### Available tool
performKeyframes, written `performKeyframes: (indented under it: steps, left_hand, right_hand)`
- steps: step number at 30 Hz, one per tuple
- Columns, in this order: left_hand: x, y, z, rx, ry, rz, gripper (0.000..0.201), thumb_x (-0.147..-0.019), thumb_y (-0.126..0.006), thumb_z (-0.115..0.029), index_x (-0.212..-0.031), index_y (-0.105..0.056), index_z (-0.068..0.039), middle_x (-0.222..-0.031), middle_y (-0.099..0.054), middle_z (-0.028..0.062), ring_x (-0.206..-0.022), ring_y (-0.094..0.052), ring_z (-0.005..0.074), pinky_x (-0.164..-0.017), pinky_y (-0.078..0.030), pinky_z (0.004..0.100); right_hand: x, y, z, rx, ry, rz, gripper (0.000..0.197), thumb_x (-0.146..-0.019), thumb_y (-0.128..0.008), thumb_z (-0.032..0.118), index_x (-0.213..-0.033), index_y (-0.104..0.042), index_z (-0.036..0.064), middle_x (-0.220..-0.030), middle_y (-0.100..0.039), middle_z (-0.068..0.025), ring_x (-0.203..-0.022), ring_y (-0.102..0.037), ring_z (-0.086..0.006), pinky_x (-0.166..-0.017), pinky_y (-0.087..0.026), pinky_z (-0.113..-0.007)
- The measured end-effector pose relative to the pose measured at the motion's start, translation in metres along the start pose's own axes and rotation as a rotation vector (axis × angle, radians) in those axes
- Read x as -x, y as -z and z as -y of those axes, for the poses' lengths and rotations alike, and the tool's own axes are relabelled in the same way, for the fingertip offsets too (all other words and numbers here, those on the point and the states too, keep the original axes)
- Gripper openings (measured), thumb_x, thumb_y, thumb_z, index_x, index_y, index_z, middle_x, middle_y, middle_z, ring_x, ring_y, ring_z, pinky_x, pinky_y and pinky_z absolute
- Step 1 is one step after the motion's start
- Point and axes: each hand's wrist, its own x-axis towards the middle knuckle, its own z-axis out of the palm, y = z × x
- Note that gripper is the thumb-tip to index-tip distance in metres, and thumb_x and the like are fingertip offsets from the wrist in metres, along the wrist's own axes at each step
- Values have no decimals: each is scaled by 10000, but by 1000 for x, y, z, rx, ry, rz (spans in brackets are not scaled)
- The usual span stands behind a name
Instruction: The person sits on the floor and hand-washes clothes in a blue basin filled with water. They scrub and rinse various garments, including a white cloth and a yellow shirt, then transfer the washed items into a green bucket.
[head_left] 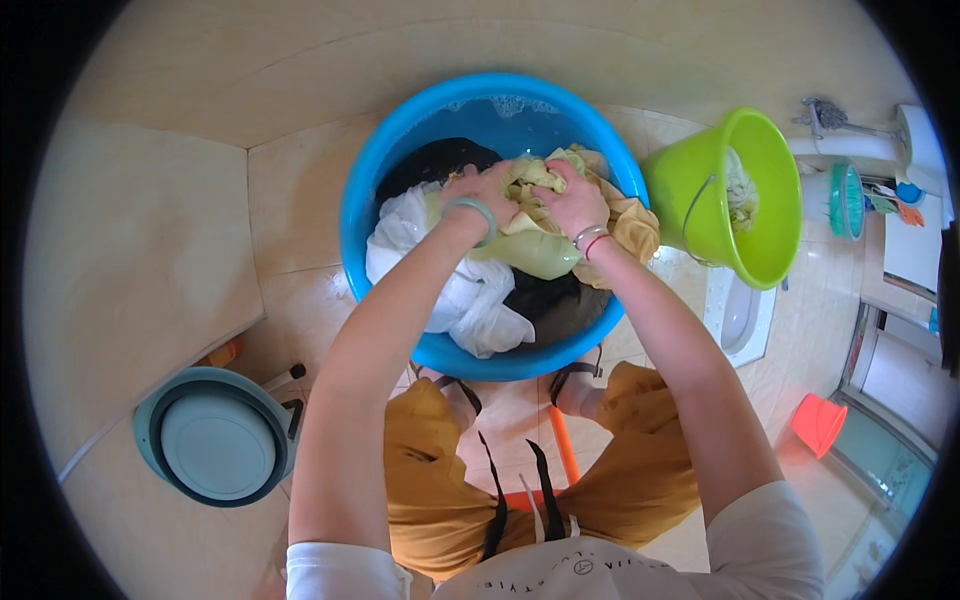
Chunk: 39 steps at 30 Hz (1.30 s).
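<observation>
A large blue basin (358,215) holds wet laundry in water, with suds along its far edge. My left hand (482,192), a pale green bangle at its wrist, is closed on a pale yellow-green garment (540,252) in the middle of the pile. Close by on the right, my right hand (575,203) grips a bunched part of the same garment, its fingers curled into the folds. White cloth (478,300) lies to the left and near side. Tan cloth (632,225) hangs over the right rim. Dark cloth (440,160) shows at the far left.
A lime-green bucket (690,190) with pale cloth inside is tilted right of the basin. A grey-green folding basin (150,420) stands at the lower left. Further right are a white squat toilet (740,320), a small orange bucket (818,425) and a teal-lined bin (848,200). Tiled walls flank the area.
</observation>
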Motion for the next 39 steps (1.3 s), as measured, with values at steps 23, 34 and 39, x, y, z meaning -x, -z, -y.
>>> performKeyframes:
  steps: [23,34,39]
  left_hand:
    - [-107,-88,48,293,-100,-339,431,-818,-623,-312,-1228,-588,-182,-1281,-481,183,-1205,-440,373,-1016,-389,426]
    - [-97,-24,16,15,133,-171,397,-788,-571,-320,-1159,-642,-197,-1174,-618,113,-1120,-553,325,-938,-456,412]
    - [-56,16,39,-6,184,-254,364,-837,-528,-418,-1099,-681,-217,-1161,-627,80,-1109,-555,320,-943,-426,439]
  right_hand:
    - [-129,-86,-52,194,31,320,290,-839,-566,287,-998,-673,69,-1056,-658,-186,-927,-649,-340,-772,-525,-433]
    - [-140,-85,-123,-631,105,-23,329,-860,-603,317,-1005,-673,29,-970,-685,-161,-859,-660,-294,-755,-510,-375]
    - [-84,-10,-46,-126,54,-118,346,-909,-528,351,-1093,-649,84,-1023,-661,-197,-948,-625,-374,-828,-491,-453]
